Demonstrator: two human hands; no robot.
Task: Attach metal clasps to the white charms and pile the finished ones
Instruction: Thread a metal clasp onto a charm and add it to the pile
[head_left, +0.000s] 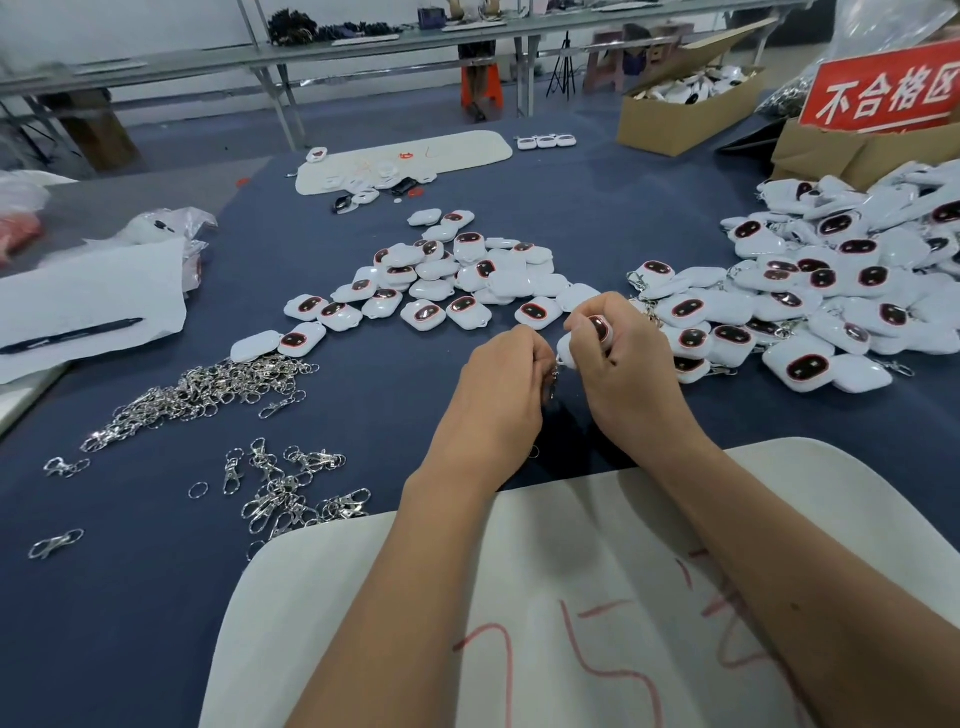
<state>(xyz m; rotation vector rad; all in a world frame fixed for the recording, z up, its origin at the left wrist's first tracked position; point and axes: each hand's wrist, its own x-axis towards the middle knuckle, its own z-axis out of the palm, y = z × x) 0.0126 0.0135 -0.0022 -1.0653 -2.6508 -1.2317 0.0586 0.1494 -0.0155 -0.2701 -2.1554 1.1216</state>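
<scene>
White plastic charm (586, 336) pinched in curled right hand (626, 358), just above blue cloth (395, 410); metal clasp (555, 375) dangling between, gripped by curled left hand (506, 384). Two charm piles: unclasped (441, 280) ahead, finished (831, 291) to the right (dozens each, too many to count). Loose clasps (208, 395) heaped left.
</scene>
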